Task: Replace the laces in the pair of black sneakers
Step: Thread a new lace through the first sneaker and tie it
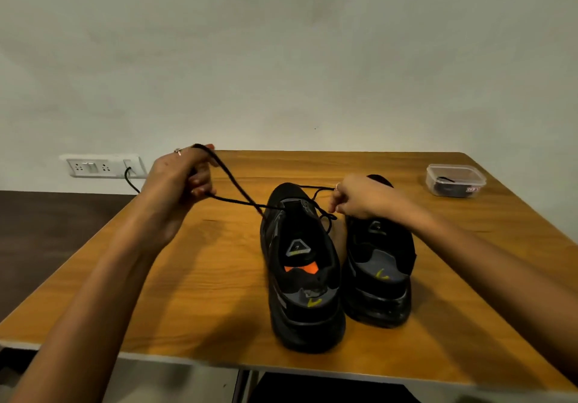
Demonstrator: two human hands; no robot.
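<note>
Two black sneakers stand side by side on the wooden table [194, 277], heels toward me. The left sneaker [301, 271] has an orange patch inside and a black lace [233, 183] running from its eyelets. My left hand [184, 172] is raised to the left of the shoes and grips a long loop of that lace, pulled taut. My right hand [359, 197] hovers over the front of the right sneaker [380, 265] and pinches the other part of the lace near the left shoe's tongue.
A small clear plastic box [455, 180] with dark laces inside sits at the table's far right corner. A white wall socket panel [103, 166] with a black cable plugged in is on the wall at left. The table's near edge runs below the shoes.
</note>
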